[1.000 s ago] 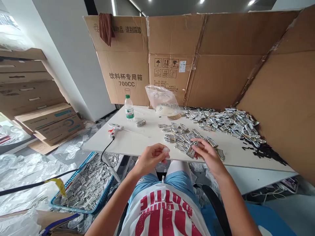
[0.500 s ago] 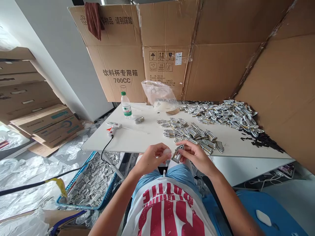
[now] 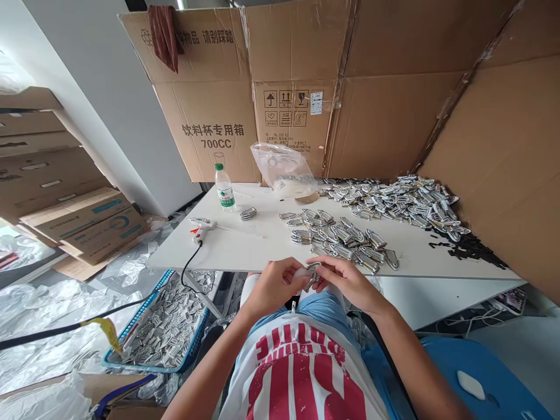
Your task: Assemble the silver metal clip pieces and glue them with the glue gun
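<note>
My left hand (image 3: 275, 287) pinches a small whitish, translucent piece (image 3: 300, 272) against a silver carabiner-like metal clip (image 3: 313, 275). The clip sits in the closed fingers of my right hand (image 3: 350, 282), above my lap at the table's front edge. Fingers cover part of both things. Just beyond my hands lies a pile of similar metal clips (image 3: 339, 236), and a larger heap of metal pieces (image 3: 411, 204) rises at the back right. A few more clips (image 3: 248, 213) are stacked on the left side of the tabletop.
On the white table (image 3: 245, 251) are a glue gun (image 3: 201, 232), a water bottle (image 3: 225, 189), a plastic bag (image 3: 284, 169) and small black pieces (image 3: 476, 252). A blue basket (image 3: 105, 359) of metal parts stands below left. Cardboard (image 3: 297, 46) walls the back; a cable (image 3: 188, 265) hangs from the gun.
My hands have come together; the whitish piece in my left hand has moved right, up to the clip. The clip has turned in my right fingers and more of it is covered.
</note>
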`<action>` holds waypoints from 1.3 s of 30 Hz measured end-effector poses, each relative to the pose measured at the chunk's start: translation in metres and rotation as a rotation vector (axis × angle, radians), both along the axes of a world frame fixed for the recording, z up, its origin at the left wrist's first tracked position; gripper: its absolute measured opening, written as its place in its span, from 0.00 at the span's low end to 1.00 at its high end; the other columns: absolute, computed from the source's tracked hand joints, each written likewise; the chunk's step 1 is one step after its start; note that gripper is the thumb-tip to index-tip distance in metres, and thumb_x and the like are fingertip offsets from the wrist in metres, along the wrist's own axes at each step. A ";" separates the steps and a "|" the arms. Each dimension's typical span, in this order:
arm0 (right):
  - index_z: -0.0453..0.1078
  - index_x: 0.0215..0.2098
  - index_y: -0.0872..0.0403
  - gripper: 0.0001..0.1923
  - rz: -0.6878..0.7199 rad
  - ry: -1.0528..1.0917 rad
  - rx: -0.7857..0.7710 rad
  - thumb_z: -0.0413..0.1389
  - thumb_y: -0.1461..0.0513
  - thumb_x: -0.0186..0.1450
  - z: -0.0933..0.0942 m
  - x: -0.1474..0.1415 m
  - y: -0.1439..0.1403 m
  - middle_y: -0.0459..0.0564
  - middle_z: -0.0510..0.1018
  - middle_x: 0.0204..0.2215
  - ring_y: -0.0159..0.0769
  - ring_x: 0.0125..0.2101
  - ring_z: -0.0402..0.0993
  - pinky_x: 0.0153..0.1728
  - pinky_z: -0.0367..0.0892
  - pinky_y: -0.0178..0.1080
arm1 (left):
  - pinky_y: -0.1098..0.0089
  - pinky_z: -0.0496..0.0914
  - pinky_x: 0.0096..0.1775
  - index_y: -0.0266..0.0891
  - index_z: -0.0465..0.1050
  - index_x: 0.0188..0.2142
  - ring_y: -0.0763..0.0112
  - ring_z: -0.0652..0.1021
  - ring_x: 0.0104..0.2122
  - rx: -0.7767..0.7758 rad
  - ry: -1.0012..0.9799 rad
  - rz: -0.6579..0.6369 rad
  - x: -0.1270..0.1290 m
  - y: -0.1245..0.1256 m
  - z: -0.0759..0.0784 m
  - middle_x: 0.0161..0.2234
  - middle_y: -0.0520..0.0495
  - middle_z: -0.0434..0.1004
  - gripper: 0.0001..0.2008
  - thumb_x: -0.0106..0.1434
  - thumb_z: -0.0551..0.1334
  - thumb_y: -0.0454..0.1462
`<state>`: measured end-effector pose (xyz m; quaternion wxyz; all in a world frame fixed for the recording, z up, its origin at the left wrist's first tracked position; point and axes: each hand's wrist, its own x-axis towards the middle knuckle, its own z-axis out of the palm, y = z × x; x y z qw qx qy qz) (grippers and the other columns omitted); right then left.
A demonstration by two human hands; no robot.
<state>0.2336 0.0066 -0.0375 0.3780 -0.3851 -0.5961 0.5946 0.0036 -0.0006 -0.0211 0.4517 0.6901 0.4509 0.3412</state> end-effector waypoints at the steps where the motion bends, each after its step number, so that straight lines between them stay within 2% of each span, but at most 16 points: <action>1: 0.82 0.58 0.47 0.24 0.000 0.003 -0.002 0.64 0.43 0.73 0.000 -0.001 0.000 0.50 0.88 0.38 0.45 0.37 0.87 0.44 0.83 0.48 | 0.71 0.70 0.35 0.36 0.82 0.41 0.71 0.77 0.31 0.006 0.006 0.001 0.000 0.000 0.000 0.32 0.49 0.83 0.11 0.66 0.69 0.42; 6: 0.84 0.57 0.47 0.25 -0.010 0.006 -0.008 0.64 0.42 0.73 -0.002 -0.003 0.001 0.49 0.86 0.32 0.44 0.34 0.85 0.41 0.81 0.46 | 0.71 0.71 0.35 0.37 0.82 0.40 0.70 0.76 0.31 0.002 0.007 -0.005 0.000 -0.001 0.001 0.31 0.49 0.82 0.10 0.65 0.70 0.41; 16: 0.85 0.56 0.46 0.24 -0.040 -0.029 0.014 0.64 0.42 0.72 -0.004 -0.005 0.001 0.48 0.84 0.31 0.42 0.32 0.83 0.38 0.79 0.44 | 0.73 0.72 0.33 0.37 0.80 0.38 0.71 0.78 0.29 -0.085 -0.044 -0.048 -0.003 0.002 -0.001 0.30 0.48 0.83 0.10 0.64 0.71 0.42; 20: 0.84 0.57 0.46 0.25 -0.032 -0.038 0.018 0.63 0.41 0.72 -0.003 -0.006 0.001 0.49 0.86 0.35 0.43 0.33 0.84 0.39 0.80 0.45 | 0.72 0.73 0.34 0.36 0.81 0.40 0.70 0.79 0.30 -0.100 -0.056 -0.065 -0.004 0.005 -0.005 0.31 0.48 0.84 0.12 0.64 0.72 0.43; 24: 0.84 0.57 0.47 0.25 -0.012 -0.037 0.014 0.63 0.41 0.73 -0.003 -0.005 0.001 0.50 0.86 0.39 0.43 0.33 0.84 0.39 0.81 0.46 | 0.71 0.74 0.34 0.37 0.81 0.41 0.69 0.80 0.30 -0.103 -0.040 -0.050 -0.005 0.005 -0.006 0.31 0.47 0.84 0.13 0.64 0.73 0.44; 30: 0.83 0.57 0.48 0.24 -0.013 -0.041 0.022 0.63 0.42 0.73 -0.005 -0.005 0.003 0.49 0.85 0.36 0.42 0.34 0.84 0.40 0.81 0.44 | 0.71 0.73 0.33 0.38 0.80 0.40 0.70 0.79 0.29 -0.101 -0.019 -0.029 -0.005 0.005 -0.005 0.30 0.49 0.83 0.11 0.63 0.73 0.43; 35: 0.81 0.57 0.48 0.23 -0.004 -0.047 0.050 0.62 0.43 0.74 0.000 -0.007 -0.002 0.48 0.85 0.37 0.40 0.34 0.83 0.40 0.80 0.43 | 0.72 0.73 0.33 0.38 0.79 0.38 0.70 0.80 0.29 -0.088 -0.022 -0.012 -0.002 0.004 -0.003 0.30 0.49 0.84 0.10 0.62 0.72 0.42; 39: 0.80 0.57 0.48 0.21 -0.013 -0.058 0.082 0.67 0.47 0.72 -0.001 -0.012 -0.005 0.47 0.83 0.34 0.40 0.34 0.82 0.40 0.79 0.43 | 0.71 0.73 0.31 0.38 0.80 0.37 0.68 0.80 0.28 -0.040 0.035 0.052 -0.003 0.002 -0.003 0.29 0.48 0.84 0.12 0.63 0.72 0.44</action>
